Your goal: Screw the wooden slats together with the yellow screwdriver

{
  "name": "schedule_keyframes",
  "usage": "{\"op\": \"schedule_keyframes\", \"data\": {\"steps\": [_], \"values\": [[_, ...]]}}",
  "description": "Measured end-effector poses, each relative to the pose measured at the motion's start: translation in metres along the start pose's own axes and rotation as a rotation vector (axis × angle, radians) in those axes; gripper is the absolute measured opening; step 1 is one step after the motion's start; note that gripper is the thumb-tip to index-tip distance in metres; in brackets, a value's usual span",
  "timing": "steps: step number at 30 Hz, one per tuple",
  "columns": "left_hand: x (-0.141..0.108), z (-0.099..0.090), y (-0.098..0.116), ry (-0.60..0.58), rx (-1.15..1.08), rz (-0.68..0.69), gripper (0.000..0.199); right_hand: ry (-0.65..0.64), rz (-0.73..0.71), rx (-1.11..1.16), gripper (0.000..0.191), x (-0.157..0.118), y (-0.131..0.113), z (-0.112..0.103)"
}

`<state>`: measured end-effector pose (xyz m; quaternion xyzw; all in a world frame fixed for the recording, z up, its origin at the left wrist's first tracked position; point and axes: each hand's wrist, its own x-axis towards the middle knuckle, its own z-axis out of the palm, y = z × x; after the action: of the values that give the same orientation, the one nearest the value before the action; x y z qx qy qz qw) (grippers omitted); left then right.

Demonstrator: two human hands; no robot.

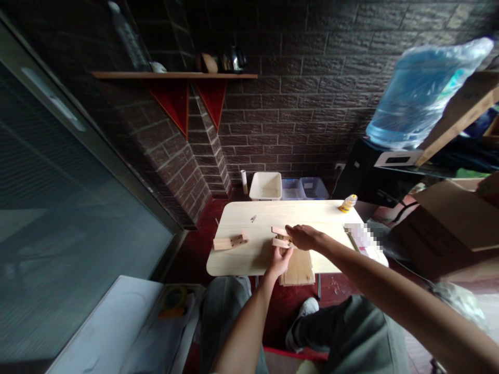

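Observation:
On the small light table (312, 210), my left hand (279, 262) grips a small wooden block assembly (281, 242) from its near side. My right hand (306, 237) is closed at the right end of the same assembly, its fingers bent; whether they also hold a small tool is hidden. A flat wooden board (298, 270) lies beneath my hands and overhangs the table's front edge. To the left rests another wooden block piece (228, 243) with dark holes. Several tiny dark screws (253, 218) lie behind it.
A bottle with yellow parts (348, 203) stands at the back right corner, and papers (360, 239) lie at the right. Behind the table are a white bin (266, 175) and blue-tinted bins (314, 188). A large water jug (413, 98) and a cardboard box (424, 239) are further right.

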<state>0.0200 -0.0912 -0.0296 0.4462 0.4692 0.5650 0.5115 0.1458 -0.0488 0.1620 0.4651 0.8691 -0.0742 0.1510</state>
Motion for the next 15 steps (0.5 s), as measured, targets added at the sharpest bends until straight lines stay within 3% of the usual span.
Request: {"op": "schedule_keyframes", "data": {"steps": [6,15], "values": [[0.000,-0.002,-0.003,0.005,0.005,-0.002,0.041,0.015,-0.032,-0.040,0.037,0.002,0.000,0.009],[0.004,0.000,-0.009,0.017,0.013,-0.009,0.037,0.057,0.058,-0.033,0.038,0.004,0.001,0.016]]}}
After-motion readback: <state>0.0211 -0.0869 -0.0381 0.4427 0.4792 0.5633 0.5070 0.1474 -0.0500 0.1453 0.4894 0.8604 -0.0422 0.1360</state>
